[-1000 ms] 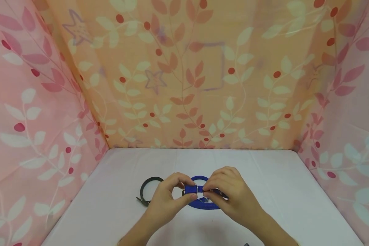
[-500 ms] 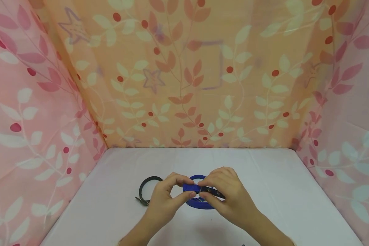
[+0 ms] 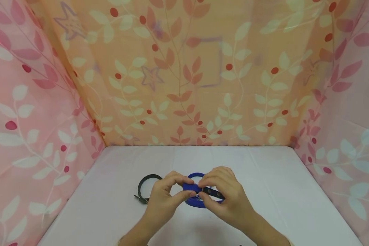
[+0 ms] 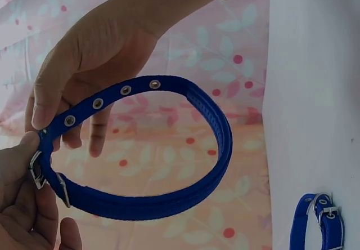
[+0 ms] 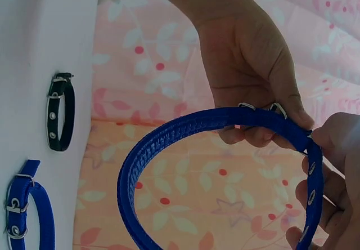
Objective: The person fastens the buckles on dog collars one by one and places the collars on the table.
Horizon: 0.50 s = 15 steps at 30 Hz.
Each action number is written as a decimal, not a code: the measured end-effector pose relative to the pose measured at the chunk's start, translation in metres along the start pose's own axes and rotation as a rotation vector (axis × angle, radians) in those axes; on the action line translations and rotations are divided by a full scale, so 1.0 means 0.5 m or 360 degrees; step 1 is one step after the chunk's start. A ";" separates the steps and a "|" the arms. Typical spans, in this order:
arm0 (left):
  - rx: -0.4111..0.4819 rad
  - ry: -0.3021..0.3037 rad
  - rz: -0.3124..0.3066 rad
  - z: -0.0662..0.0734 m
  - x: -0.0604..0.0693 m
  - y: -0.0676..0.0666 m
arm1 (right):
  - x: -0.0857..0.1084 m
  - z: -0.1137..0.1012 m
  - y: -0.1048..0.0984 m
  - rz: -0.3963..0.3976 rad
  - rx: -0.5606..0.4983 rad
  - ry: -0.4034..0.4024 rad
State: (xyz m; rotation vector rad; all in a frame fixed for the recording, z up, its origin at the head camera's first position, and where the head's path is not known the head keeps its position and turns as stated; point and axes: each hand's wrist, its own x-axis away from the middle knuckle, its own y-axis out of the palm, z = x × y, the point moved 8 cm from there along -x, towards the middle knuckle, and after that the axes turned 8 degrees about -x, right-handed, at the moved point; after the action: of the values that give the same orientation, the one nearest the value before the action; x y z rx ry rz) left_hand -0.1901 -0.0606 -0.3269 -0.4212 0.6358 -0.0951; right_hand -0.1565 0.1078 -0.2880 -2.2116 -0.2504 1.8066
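Both hands hold a blue collar (image 4: 140,205) that hangs in a loop above the table, with a row of metal eyelets and a silver buckle (image 4: 37,170). My left hand (image 3: 163,193) pinches the buckle end between thumb and fingers. Close beside it, my right hand (image 3: 229,194) pinches the eyelet end, which looks dark in the head view. Fingertips cover part of where the strap meets its keeper. A second blue collar (image 5: 17,205), buckled, is on the table below. A black collar (image 3: 141,186) with a buckle lies left of the left hand.
The white table (image 3: 123,160) has patterned cloth on three sides: a pink left wall (image 3: 49,116), an orange back wall (image 3: 184,95) and a pink right wall (image 3: 344,116).
The metal loop between the hands now sits nearer the right fingertips, and more of the dark eyelet strap shows there. Both hands keep their pinch. The head view has shifted slightly.
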 end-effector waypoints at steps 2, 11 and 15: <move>0.0028 -0.0007 0.0007 0.001 0.001 -0.001 | 0.002 0.003 0.000 -0.0006 0.0003 0.0018; 0.0284 0.0103 0.0028 0.014 -0.002 -0.019 | 0.013 0.023 -0.003 -0.0081 -0.0002 0.0161; 0.0495 0.0027 -0.0028 0.008 -0.007 -0.025 | 0.013 0.025 -0.001 -0.0125 -0.0020 0.0110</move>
State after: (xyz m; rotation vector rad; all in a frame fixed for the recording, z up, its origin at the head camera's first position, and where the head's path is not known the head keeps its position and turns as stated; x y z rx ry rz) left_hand -0.1901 -0.0699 -0.3168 -0.1256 0.6217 -0.2111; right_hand -0.1671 0.1114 -0.2962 -2.2351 -0.3306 1.6895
